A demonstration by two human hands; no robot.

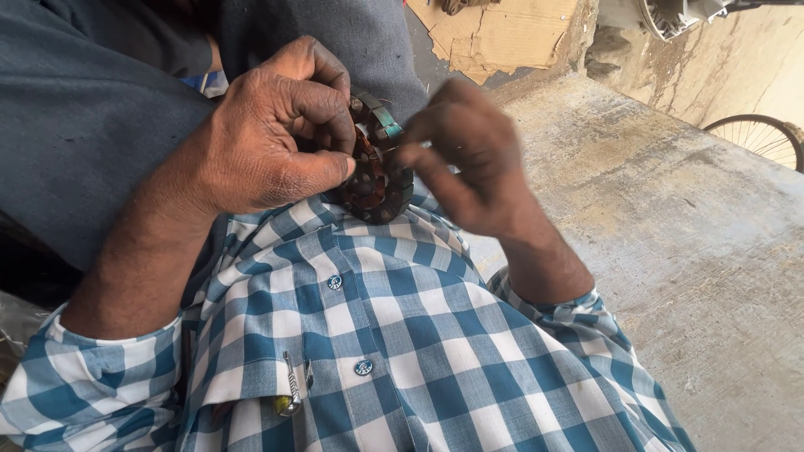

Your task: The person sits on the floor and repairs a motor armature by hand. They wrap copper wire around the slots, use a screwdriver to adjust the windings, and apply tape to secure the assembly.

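left hand clasping stator, right hand pinching

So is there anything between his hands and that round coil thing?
Nothing visible. The left hand grips the round wound coil part directly, and the fingertips of the blurred right hand look to be at its rim.

Ring-shaped motor stator is sitting between both hands, resting against the shirt front. Left hand is lying to its left, thumb touching its face; right hand is lying to its right. Pen is sitting in the shirt pocket below. Concrete floor is lying to the right, cardboard and bicycle wheel beyond it.
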